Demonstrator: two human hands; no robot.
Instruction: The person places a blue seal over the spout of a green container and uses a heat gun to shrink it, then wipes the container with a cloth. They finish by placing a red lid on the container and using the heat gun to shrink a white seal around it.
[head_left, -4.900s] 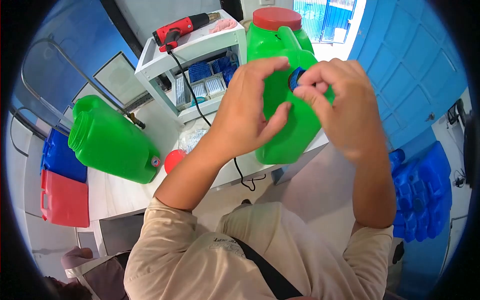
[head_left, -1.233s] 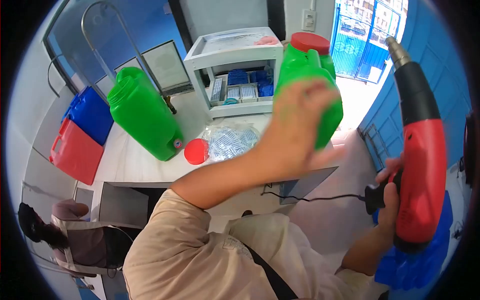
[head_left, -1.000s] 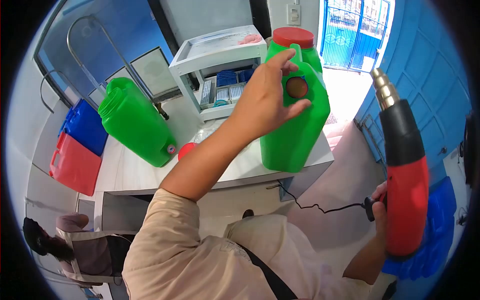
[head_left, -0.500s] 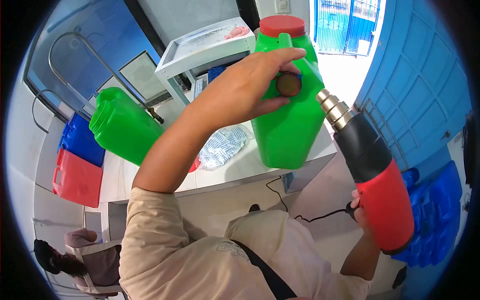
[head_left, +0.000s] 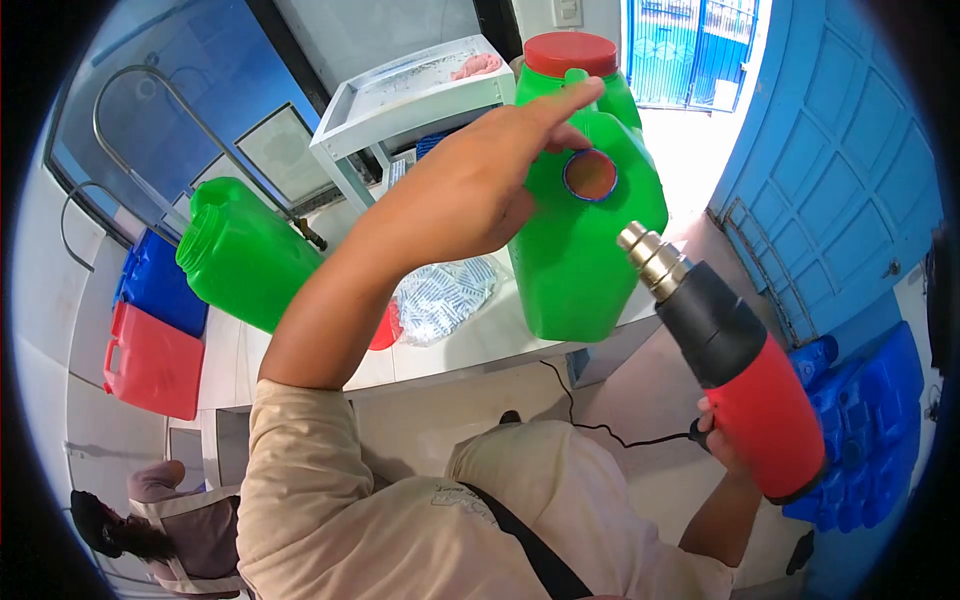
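My right hand (head_left: 722, 440) is wrapped round the handle of a red and black heat gun (head_left: 740, 365), its metal nozzle tilted up toward a large green jug (head_left: 575, 265). The jug stands upright near the counter's front edge and has a wide red lid (head_left: 571, 54) on top. On its sloping face sits a round orange-brown cap (head_left: 590, 176) with a blue and white rim. My left hand (head_left: 505, 160) is open at the jug's upper left, index finger stretched across near its handle, another finger just above the cap. The thumb is partly hidden.
Another green jug (head_left: 250, 250), uncapped, leans at left beside blue (head_left: 165, 283) and red (head_left: 155, 362) containers. A plastic bag of patterned seals (head_left: 448, 300) lies on the counter (head_left: 375, 372). A power cord (head_left: 600, 428) trails below. Blue containers (head_left: 865, 430) stand right; a person (head_left: 170, 525) sits lower left.
My left hand has moved left off the cap, baring its face and rim. The jug has turned slightly, and the heat gun's nozzle has shifted left and down.
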